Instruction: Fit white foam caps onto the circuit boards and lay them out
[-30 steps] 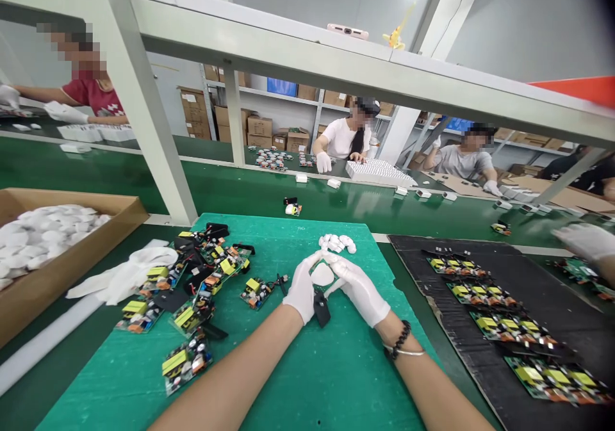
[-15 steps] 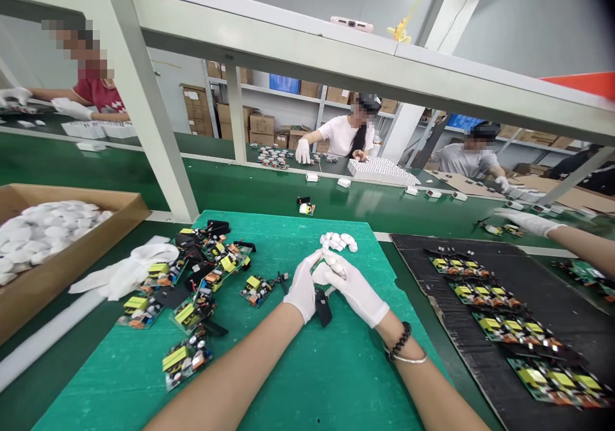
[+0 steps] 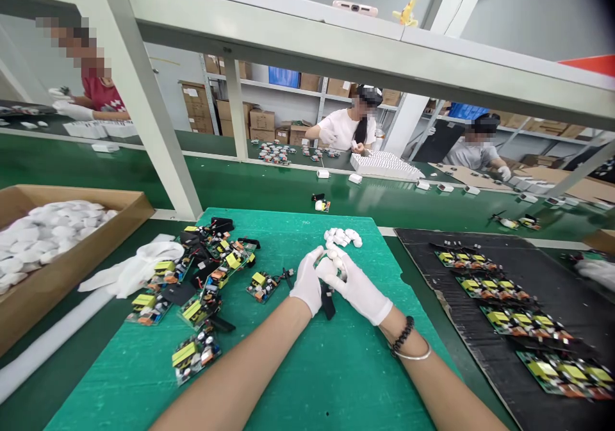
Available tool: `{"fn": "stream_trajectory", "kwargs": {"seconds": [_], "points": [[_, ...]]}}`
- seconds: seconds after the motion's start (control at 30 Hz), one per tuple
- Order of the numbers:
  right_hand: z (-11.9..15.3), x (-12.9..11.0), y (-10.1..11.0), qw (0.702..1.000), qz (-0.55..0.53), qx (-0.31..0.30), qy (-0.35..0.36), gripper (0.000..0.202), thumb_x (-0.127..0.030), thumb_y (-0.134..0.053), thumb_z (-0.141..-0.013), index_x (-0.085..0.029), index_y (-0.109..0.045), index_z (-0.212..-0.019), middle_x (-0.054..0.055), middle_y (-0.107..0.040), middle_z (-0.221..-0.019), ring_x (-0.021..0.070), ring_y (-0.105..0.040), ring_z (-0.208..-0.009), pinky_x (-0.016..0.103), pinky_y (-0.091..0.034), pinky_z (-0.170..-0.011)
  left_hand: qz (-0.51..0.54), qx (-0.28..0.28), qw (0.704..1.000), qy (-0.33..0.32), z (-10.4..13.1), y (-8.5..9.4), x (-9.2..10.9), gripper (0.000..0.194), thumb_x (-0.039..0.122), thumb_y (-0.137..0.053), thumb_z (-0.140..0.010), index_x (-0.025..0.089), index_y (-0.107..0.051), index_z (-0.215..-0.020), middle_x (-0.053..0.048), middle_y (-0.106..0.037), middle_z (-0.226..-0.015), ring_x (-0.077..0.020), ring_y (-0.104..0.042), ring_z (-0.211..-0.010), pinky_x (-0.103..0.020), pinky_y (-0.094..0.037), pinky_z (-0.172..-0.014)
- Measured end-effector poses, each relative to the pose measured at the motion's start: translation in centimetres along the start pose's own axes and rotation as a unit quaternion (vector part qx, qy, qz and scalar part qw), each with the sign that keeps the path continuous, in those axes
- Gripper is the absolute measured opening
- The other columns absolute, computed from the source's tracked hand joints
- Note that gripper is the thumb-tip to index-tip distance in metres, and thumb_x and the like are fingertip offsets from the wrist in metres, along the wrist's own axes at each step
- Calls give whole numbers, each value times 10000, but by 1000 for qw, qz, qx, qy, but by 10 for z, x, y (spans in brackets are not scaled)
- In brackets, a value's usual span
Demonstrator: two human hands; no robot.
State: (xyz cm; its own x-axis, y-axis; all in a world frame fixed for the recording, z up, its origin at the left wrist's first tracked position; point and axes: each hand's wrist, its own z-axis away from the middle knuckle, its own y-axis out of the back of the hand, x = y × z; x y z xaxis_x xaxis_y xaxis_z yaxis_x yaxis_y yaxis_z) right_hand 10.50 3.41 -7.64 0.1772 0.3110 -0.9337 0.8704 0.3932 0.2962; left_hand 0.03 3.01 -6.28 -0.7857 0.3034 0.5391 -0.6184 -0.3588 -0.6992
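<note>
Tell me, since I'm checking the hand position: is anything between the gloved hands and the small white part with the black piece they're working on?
Nothing visible. The left hand and right hand already clasp the white part over the green mat, its black piece hanging between them.

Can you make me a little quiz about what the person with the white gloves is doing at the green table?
1. True or false: both gloved hands are together over the green mat.
2. What lies in the cardboard box? A) white pieces B) red balls C) bottles
3. Fill in: the loose circuit boards lie on the person's ____ side.

Key:
1. True. The left hand and right hand meet around a small white part with a black piece hanging below.
2. A.
3. Left. More boards sit in rows on the black sheet at the right.
</note>
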Motion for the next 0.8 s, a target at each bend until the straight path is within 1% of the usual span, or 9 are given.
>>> {"fn": "stream_trajectory", "kwargs": {"seconds": [0.07, 0.13, 0.2, 0.27, 0.37, 0.43, 0.6, 0.67, 0.8], "points": [[1, -2, 0, 1000, 27, -2, 0, 661, -310, -552, -778, -257, -219, -1346, 52, -336, -1363, 197, -309, -1247, 374, -269, -1035, 1, -2, 1000, 4, 0, 0, 0, 171, 323, -576, -640, 168, -504, -632, 32, -505, -453, -102, -451, -341, -226, -349, -389], [1, -3, 2, 1000, 29, -1, -4, 675, -306, -567, -768, -263, -220, -1345, 47, -356, -1352, 205, -300, -1252, 389, -246, -1045, 3, -4, 1000, 5, 0, 0, 0, 158, 311, -568, -651, 169, -502, -629, 32, -508, -459, -100, -460, -353, -224, -366, -404], [2, -3, 6, 1000, -15, -14, -6, 661, -316, -565, -771, -269, -233, -1340, 37, -339, -1364, 202, -285, -1260, 385, -229, -1054, 5, -9, 1000, 7, 0, -1, 0, 133, 290, -561, -660, 171, -504, -640, 31, -526, -485, -99, -484, -384, -221, -393, -433], [1, -1, 11, 995, -90, -41, -7, 598, -339, -533, -794, -268, -270, -1327, 26, -306, -1384, 190, -274, -1267, 368, -220, -1060, 5, -18, 1000, 10, 0, -3, 1, 101, 269, -552, -670, 176, -513, -669, 28, -547, -516, -103, -513, -423, -223, -420, -462], [1, 2, 16, 985, -158, -67, 1, 529, -353, -500, -817, -269, -318, -1307, 13, -288, -1393, 175, -253, -1276, 348, -201, -1068, 3, -27, 1000, 11, 2, -4, 2, 68, 247, -532, -683, 184, -517, -703, 28, -554, -530, -112, -530, -443, -225, -433, -451], [0, 5, 16, 988, -144, -61, 13, 536, -354, -506, -815, -279, -311, -1309, 5, -282, -1396, 175, -250, -1278, 352, -196, -1070, 4, -28, 1000, 9, 3, -5, 3, 55, 238, -523, -689, 185, -507, -694, 33, -544, -519, -105, -519, -422, -209, -417, -416], [0, 8, 15, 999, -36, -20, 14, 529, -338, -495, -822, -274, -308, -1313, 17, -324, -1376, 180, -295, -1257, 366, -178, -1072, 12, -42, 999, 18, 3, -6, 2, 88, 254, -516, -701, 176, -495, -664, 20, -544, -515, -102, -512, -406, -192, -391, -379], [0, 5, 16, 998, -51, -28, 12, 533, -332, -500, -818, -268, -311, -1312, 20, -331, -1373, 181, -298, -1255, 365, -184, -1070, 10, -43, 999, 22, 3, -6, 2, 99, 261, -518, -701, 169, -505, -670, 13, -549, -517, -104, -523, -417, -190, -394, -385], [1, 0, 16, 988, -133, -72, 0, 569, -368, -518, -796, -269, -304, -1314, 21, -324, -1376, 199, -311, -1249, 378, -285, -1027, 4, -43, 999, 14, 4, -6, 3, 109, 272, -527, -696, 163, -528, -693, 10, -561, -519, -113, -533, -428, -205, -410, -404]]}}
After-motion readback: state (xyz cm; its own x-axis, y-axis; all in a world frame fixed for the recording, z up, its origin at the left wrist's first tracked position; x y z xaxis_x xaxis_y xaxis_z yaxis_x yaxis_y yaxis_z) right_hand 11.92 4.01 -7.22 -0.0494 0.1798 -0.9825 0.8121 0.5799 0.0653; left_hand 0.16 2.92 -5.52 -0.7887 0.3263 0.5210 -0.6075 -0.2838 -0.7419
